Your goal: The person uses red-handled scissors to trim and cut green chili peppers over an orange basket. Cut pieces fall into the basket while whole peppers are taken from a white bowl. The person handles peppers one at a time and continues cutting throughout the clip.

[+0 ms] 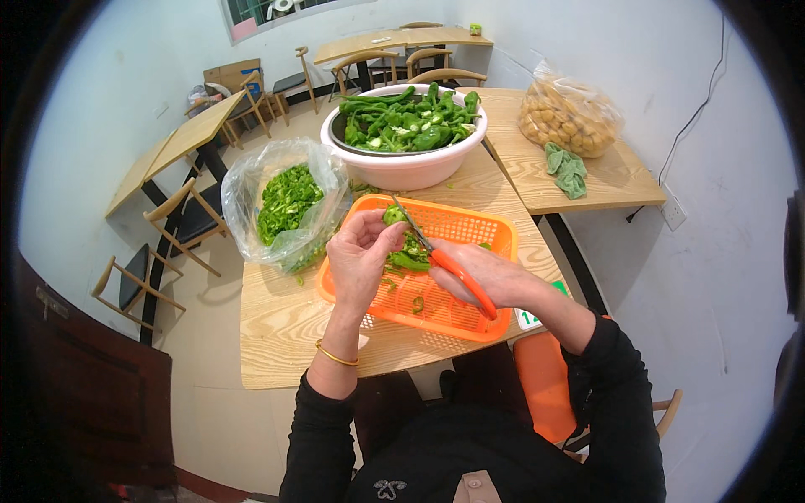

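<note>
My left hand pinches a green pepper over the left part of an orange plastic basket. In my right hand are orange-handled scissors, their blades pointing up and left beside the pepper; whether the blades are parted is unclear. Cut green pepper pieces lie in the basket below. At the left stands an open clear plastic bag filled with chopped green peppers. Behind the basket, a pale pink basin holds a dark bowl heaped with green peppers.
On the adjoining wooden table at the right are a plastic bag of round yellowish-brown items and a green cloth. A numbered card lies right of the basket. Chairs and more tables stand farther back and left.
</note>
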A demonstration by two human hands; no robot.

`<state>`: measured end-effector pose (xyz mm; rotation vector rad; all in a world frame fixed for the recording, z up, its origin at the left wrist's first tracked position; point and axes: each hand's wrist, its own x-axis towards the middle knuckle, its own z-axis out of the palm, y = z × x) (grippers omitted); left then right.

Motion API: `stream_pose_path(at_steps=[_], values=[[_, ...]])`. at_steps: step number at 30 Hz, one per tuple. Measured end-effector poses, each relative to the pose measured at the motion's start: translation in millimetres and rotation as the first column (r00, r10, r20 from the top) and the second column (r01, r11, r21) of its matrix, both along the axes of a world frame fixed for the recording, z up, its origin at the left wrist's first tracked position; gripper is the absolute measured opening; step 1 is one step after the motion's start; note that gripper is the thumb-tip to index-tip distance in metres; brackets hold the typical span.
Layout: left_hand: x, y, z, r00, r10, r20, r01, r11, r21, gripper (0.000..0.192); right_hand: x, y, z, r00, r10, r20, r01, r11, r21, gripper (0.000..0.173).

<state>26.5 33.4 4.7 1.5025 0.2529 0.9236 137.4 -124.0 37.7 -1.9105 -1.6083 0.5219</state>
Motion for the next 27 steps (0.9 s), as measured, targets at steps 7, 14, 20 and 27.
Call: stream_pose_path(at_steps=[7, 14, 20, 27], values=[[-2.0, 9.2, 0.8, 0.996, -0.083, -0.01, 0.082, 0.988, -0.128, 0.02, -2.1, -2.3, -7.4, 0.999, -0.023, 0.049, 0.02, 0.997, 0.073, 0.02], [-7.1, 18.8, 1.5, 0.984, -0.172, 0.04, 0.176, 0.935, -0.306, 0.015, -2.3, -1.7, -15.3, 0.992, -0.054, 0.113, 0.046, 0.996, 0.07, 0.022], [-10.4, 23.6, 3.3, 0.975, -0.219, 0.032, 0.211, 0.878, -0.429, 0.014, -4.9, -2.3, -14.4, 0.995, -0.061, 0.079, 0.049, 0.987, 0.152, 0.026], [-9.0, 26.0, 1.4, 0.963, -0.241, 0.121, 0.269, 0.837, -0.476, 0.018, -3.3, -6.2, -4.7, 1.0, -0.03, 0.008, 0.03, 1.0, 0.008, 0.03]])
